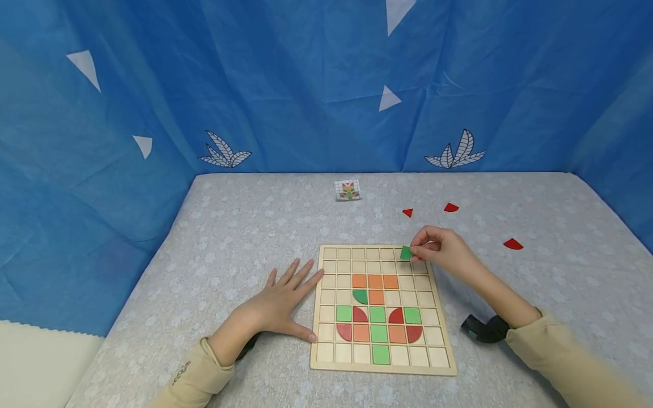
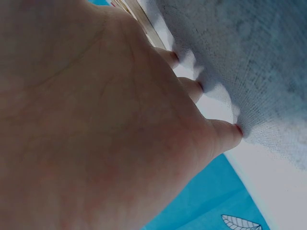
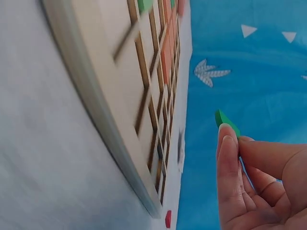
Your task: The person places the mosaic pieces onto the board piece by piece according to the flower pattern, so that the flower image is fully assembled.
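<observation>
A wooden grid board [image 1: 382, 369] lies on the table and carries a pattern of orange, green and red tiles. Over its far right corner my right hand [image 1: 444, 249] pinches a small flat green tile [image 1: 406, 253] between thumb and fingers. In the right wrist view the green tile [image 3: 224, 120] sticks out past the fingertips, above the board. My left hand [image 1: 279, 303] rests with spread, straight fingers at the board's left side, thumb and index fingertips right at the edge. On the board, a dark green quarter-circle tile [image 1: 360, 296] sits left of an orange square tile [image 1: 376, 297].
Beyond the board lie a red triangular tile [image 1: 407, 212] and two red quarter-circle tiles, one farther back [image 1: 451, 207] and one to the right [image 1: 513, 244]. A small printed pattern card [image 1: 347, 190] is near the back edge. Blue cloth [image 1: 326, 113] hangs behind the table.
</observation>
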Motion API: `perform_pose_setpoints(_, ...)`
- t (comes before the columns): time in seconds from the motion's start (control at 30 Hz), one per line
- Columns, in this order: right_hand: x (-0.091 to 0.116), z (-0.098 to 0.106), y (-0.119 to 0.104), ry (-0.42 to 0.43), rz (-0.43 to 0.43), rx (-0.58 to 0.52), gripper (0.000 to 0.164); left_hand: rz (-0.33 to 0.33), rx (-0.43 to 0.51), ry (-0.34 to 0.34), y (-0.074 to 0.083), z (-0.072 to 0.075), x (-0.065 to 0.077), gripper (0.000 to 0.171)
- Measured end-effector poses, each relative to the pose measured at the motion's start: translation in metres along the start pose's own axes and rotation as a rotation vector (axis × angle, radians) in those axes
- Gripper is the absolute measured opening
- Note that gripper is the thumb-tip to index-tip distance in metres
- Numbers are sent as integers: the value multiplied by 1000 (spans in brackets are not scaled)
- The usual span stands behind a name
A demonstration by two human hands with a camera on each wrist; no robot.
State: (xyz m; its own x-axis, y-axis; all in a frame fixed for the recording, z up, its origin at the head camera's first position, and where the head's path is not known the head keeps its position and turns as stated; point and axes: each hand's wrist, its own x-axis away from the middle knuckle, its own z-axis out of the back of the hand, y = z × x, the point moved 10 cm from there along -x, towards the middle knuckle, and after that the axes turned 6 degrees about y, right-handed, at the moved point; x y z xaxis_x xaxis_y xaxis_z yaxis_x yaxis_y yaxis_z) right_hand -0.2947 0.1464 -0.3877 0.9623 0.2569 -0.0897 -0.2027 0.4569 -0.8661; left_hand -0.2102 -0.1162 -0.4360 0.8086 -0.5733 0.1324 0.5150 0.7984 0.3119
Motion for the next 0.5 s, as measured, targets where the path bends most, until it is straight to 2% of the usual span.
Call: perform_pose_setpoints(0.5, 24, -33, 0, -140, -5, -176, 5, -2, 1, 1, 0, 0, 0, 118)
